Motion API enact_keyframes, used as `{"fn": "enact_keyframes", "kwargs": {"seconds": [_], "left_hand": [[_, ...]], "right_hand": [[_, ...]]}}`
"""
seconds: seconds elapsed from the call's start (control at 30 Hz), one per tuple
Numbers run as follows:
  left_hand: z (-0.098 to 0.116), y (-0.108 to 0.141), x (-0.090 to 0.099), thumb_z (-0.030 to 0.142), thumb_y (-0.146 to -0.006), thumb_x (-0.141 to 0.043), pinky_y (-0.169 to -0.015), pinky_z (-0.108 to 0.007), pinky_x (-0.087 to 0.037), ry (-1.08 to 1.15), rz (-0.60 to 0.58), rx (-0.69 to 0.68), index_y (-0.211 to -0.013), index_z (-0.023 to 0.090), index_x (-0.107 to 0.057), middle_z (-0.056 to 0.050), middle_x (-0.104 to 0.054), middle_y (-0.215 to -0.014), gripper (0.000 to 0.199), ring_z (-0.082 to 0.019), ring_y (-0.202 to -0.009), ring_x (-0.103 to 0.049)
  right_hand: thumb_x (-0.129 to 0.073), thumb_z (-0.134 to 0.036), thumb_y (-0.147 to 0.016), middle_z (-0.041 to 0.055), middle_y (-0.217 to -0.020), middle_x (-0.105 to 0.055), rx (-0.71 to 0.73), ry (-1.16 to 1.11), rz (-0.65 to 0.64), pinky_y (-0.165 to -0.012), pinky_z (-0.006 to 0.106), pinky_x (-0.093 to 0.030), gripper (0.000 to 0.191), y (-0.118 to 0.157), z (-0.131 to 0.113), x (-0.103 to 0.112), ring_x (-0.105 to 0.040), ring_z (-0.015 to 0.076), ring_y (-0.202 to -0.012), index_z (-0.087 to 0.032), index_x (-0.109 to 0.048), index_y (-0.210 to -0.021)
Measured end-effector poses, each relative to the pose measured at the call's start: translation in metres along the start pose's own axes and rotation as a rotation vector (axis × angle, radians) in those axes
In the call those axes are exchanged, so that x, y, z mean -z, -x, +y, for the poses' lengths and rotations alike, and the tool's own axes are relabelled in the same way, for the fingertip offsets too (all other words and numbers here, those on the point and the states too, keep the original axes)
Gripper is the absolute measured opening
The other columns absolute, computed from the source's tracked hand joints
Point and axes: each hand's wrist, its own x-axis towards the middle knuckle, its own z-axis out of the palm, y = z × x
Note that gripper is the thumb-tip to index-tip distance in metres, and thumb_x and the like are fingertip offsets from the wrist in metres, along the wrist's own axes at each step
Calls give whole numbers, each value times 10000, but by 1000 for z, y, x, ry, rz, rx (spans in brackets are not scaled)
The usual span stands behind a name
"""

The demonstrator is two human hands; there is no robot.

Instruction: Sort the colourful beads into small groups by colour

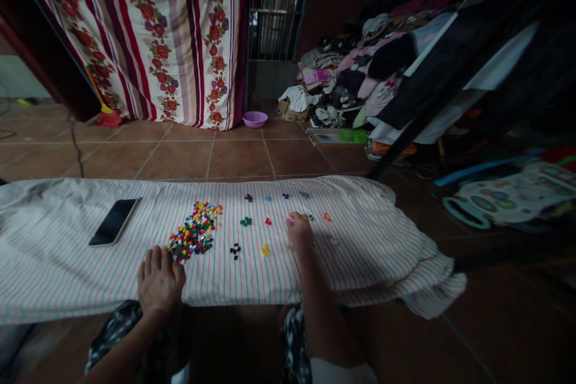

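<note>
My left hand (159, 279) lies flat with its fingers stretched out on the striped cloth, fingertips at the lower edge of a heap of mixed-colour beads (191, 237). To the right, my right hand (300, 232) is closed, fingertips down at the cloth, where a small pink bead (290, 219) shows. Around it are little single-colour groups: red beads (268, 221), yellow beads (265, 249), green beads (246, 222), black beads (235, 251), orange beads (327, 217), brown beads (248, 197), light blue beads (267, 198) and dark purple beads (285, 195). My right hand and forearm partly cover other beads.
A smartphone (114, 222) lies on the striped cloth (58, 252) at the left. Beyond are a tiled floor (238, 156), a purple basin (255, 119), a flowered curtain (180, 42) and a heap of clothes (351, 72). A child's plastic walker (504, 192) stands at the right.
</note>
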Motion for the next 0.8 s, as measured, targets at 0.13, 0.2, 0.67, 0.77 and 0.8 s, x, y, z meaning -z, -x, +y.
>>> {"fn": "enact_keyframes", "kwargs": {"seconds": [0.13,0.2,0.67,0.77,0.8], "left_hand": [[0,-1,1,328,-852,-270,-1126,-467,-282,-3,-2,-4,-1260,-9,-537,-235,-509,-1343,593,-309,-1345,-378],[1,-1,2,326,-856,-267,-1119,-468,-291,-20,-6,-9,-1254,-19,-541,-241,-511,-1340,594,-315,-1342,-379],[0,-2,1,310,-857,-285,-1109,-469,-297,-49,-20,-3,-1264,-24,-540,-241,-505,-1354,585,-325,-1332,-396],[-2,-2,-2,302,-845,-323,-1111,-471,-296,-49,-36,-2,-1277,-16,-533,-239,-507,-1354,575,-326,-1331,-402],[-2,-2,-2,300,-844,-330,-1112,-472,-296,-51,-40,1,-1280,-11,-532,-236,-504,-1359,572,-325,-1331,-403]], "right_hand": [[-524,-163,-832,82,-881,-594,-10,3,10,-801,241,-423,202,1,-1,0,-556,180,-836,-151,-671,-971],[-523,-166,-834,80,-891,-598,-26,6,3,-796,242,-426,217,1,-3,1,-561,176,-825,-158,-676,-987],[-485,-246,-830,116,-1002,-607,-17,-22,24,-868,279,-436,374,2,-8,7,-565,208,-950,-129,-627,-1156],[-453,-311,-851,125,-978,-602,58,-111,161,-823,322,-461,378,1,-9,7,-565,214,-870,-124,-628,-1129],[-444,-330,-859,124,-967,-602,84,-143,200,-806,329,-467,381,1,-10,8,-564,211,-840,-127,-629,-1122]]}}
